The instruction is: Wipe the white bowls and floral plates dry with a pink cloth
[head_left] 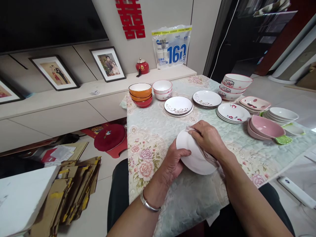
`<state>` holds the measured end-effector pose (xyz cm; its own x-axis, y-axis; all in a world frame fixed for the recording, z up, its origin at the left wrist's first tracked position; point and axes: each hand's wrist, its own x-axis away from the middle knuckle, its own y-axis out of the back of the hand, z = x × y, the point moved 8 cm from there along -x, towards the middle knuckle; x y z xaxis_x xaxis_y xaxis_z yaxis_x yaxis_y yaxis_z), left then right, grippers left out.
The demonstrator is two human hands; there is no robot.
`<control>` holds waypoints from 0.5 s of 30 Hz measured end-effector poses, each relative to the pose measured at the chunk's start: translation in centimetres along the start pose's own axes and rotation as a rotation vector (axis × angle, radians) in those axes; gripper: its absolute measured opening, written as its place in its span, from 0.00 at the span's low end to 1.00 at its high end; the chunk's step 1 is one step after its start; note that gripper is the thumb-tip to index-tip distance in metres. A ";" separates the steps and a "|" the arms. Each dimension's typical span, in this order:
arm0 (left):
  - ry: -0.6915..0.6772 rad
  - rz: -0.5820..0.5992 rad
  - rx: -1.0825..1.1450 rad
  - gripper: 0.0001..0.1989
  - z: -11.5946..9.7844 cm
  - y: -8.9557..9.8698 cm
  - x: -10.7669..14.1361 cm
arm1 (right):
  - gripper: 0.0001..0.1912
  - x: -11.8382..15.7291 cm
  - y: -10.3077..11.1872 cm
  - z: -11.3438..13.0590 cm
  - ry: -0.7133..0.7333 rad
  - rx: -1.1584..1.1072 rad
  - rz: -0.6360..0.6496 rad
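Observation:
A white plate point(195, 154) is held tilted above the near part of the table. My left hand point(174, 158) grips its left rim, thumb lying across the surface. Pressed against the plate's upper right edge, my right hand point(208, 138) is closed on a pale cloth point(209, 158), which hangs down along the plate's right side. Beyond my hands sit a stack of plates with dark rims point(178, 106), another dark-rimmed stack point(206, 98), and plates with red flowers point(233, 113).
On the flowered tablecloth point(145, 158) stand orange bowls point(140, 91), white bowls point(162, 89), a tall bowl stack point(234, 86), pink bowls point(266, 126) and small white bowls point(281, 115). Behind is a low cabinet point(103, 89) with picture frames. Flattened cardboard point(71, 191) lies at lower left.

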<state>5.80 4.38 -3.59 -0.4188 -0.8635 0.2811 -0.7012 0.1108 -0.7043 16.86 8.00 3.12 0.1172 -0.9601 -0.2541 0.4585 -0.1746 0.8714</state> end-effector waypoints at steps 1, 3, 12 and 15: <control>0.013 0.003 -0.014 0.31 0.1 0.0 0.0 | 0.11 0.1 -0.1 1.0 0.059 -0.040 0.015; 0.044 0.004 -0.037 0.28 0.3 0.0 0.0 | 0.11 0.4 -0.3 2.7 0.172 -0.113 0.048; 0.061 0.054 -0.010 0.27 0.4 -0.2 0.1 | 0.13 0.0 -1.0 -0.3 0.076 -0.364 0.148; 0.065 0.002 0.024 0.27 0.6 0.2 0.1 | 0.15 0.0 -1.1 -1.6 -0.005 -0.407 0.151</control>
<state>5.98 3.99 -4.07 -0.4572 -0.8293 0.3213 -0.6868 0.0996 -0.7200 17.76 8.56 1.53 0.2055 -0.9695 -0.1334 0.7465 0.0672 0.6620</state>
